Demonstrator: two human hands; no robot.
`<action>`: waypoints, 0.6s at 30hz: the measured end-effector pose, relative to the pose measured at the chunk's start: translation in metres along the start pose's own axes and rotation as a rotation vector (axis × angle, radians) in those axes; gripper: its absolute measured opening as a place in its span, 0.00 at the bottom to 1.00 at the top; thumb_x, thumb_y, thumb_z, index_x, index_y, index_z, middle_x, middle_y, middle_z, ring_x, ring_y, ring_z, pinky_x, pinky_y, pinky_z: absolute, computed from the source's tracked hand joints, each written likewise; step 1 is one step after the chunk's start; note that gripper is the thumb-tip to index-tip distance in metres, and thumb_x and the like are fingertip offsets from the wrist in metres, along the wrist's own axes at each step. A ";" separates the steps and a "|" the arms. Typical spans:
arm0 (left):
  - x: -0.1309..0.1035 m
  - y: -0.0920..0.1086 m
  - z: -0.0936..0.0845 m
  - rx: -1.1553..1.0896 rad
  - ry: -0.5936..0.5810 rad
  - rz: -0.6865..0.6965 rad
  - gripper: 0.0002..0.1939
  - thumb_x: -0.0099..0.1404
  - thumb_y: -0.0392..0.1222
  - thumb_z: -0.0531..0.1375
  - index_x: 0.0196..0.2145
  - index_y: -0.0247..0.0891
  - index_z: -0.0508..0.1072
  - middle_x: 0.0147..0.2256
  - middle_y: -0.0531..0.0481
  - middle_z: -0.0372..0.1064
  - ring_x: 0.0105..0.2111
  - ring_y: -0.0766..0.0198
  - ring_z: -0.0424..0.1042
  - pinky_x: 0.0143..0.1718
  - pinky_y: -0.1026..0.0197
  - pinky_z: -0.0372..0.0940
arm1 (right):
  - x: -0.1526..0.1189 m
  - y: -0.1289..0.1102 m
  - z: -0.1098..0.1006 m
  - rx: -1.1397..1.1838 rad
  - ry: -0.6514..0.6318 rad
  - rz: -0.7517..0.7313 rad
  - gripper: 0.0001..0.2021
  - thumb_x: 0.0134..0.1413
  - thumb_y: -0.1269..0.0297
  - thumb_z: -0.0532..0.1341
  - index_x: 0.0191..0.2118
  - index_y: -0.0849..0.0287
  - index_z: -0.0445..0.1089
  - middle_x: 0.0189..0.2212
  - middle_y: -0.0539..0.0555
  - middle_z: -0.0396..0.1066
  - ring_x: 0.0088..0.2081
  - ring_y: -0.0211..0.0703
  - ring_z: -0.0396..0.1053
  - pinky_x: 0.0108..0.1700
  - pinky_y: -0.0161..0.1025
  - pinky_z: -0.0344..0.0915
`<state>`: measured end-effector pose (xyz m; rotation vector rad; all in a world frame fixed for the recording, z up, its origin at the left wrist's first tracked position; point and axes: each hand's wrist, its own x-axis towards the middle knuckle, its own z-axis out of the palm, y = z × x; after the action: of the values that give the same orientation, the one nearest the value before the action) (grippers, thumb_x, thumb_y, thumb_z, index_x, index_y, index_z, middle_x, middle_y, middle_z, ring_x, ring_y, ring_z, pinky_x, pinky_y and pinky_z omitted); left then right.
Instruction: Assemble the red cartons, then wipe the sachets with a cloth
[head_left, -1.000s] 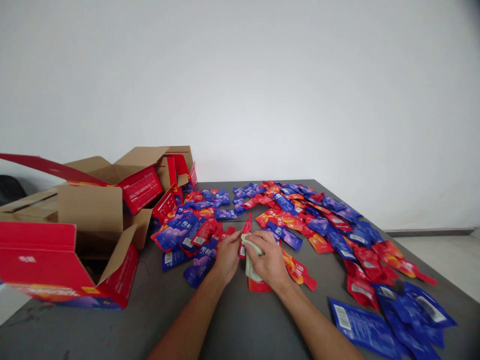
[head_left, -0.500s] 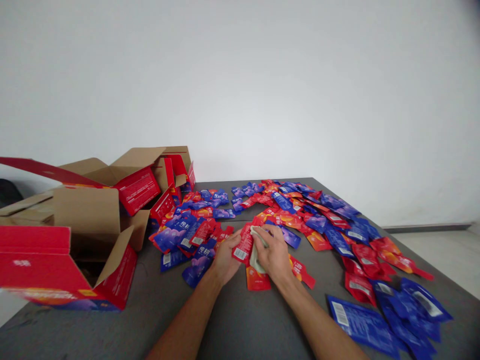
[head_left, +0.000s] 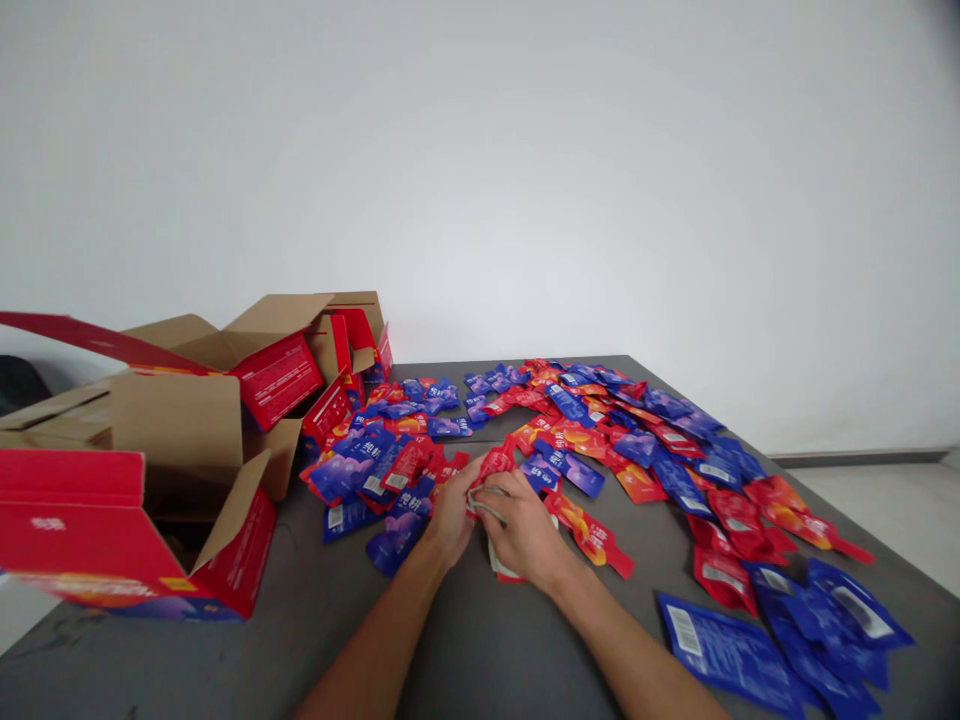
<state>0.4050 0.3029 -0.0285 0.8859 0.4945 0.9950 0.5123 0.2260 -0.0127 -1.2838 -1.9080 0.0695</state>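
Observation:
My left hand is closed on a red pouch, whose narrow end sticks up between both hands. With bent fingers my right hand presses a pale cloth against that pouch. The cloth hangs down below the right palm, over the edge of another red pouch on the table that is mostly hidden. Just right of my right hand lies a red-and-orange pouch. Blue pouches lie close to the left hand.
Open red cardboard boxes with brown flaps stand along the left. Heaps of red and blue pouches spread over the back and right of the dark table. Several blue pouches lie at the front right. A white wall rises behind.
My right hand has moved left and slightly down with the cloth, across the red pouch. The barcode part of that pouch is now covered. My left hand keeps hold of it.

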 end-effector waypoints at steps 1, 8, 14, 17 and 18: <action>0.001 -0.001 -0.002 0.089 0.018 0.049 0.13 0.61 0.45 0.62 0.41 0.36 0.80 0.42 0.44 0.78 0.45 0.55 0.74 0.51 0.54 0.64 | 0.000 0.002 0.000 -0.003 0.012 0.023 0.12 0.60 0.73 0.56 0.40 0.52 0.75 0.40 0.54 0.73 0.44 0.46 0.68 0.50 0.46 0.65; 0.005 0.005 -0.023 0.736 0.177 0.341 0.18 0.58 0.36 0.62 0.46 0.46 0.79 0.51 0.44 0.73 0.57 0.48 0.64 0.64 0.48 0.47 | -0.001 0.032 -0.003 -0.108 0.148 0.243 0.11 0.57 0.70 0.60 0.43 0.54 0.78 0.40 0.57 0.73 0.44 0.50 0.69 0.49 0.47 0.68; 0.006 0.014 -0.049 1.417 0.479 0.366 0.22 0.59 0.32 0.58 0.51 0.40 0.75 0.58 0.37 0.65 0.60 0.41 0.57 0.63 0.37 0.43 | -0.002 0.047 -0.011 -0.186 0.139 0.378 0.11 0.57 0.66 0.60 0.42 0.57 0.79 0.39 0.59 0.74 0.44 0.49 0.70 0.51 0.45 0.66; 0.005 0.016 -0.053 1.766 0.532 0.253 0.21 0.62 0.31 0.54 0.51 0.38 0.74 0.58 0.37 0.65 0.61 0.42 0.55 0.61 0.38 0.46 | -0.002 0.047 -0.015 -0.210 0.071 0.461 0.12 0.57 0.67 0.59 0.43 0.58 0.80 0.40 0.58 0.74 0.44 0.48 0.70 0.52 0.41 0.64; 0.004 0.016 -0.050 1.845 0.534 0.250 0.20 0.63 0.32 0.53 0.51 0.38 0.75 0.58 0.38 0.65 0.62 0.42 0.54 0.61 0.38 0.46 | -0.002 0.046 -0.016 -0.217 0.062 0.480 0.12 0.57 0.67 0.59 0.43 0.58 0.80 0.40 0.59 0.74 0.44 0.48 0.70 0.52 0.40 0.63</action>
<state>0.3629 0.3304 -0.0437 2.3275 1.9231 0.7914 0.5579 0.2403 -0.0243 -1.8492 -1.5500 0.0683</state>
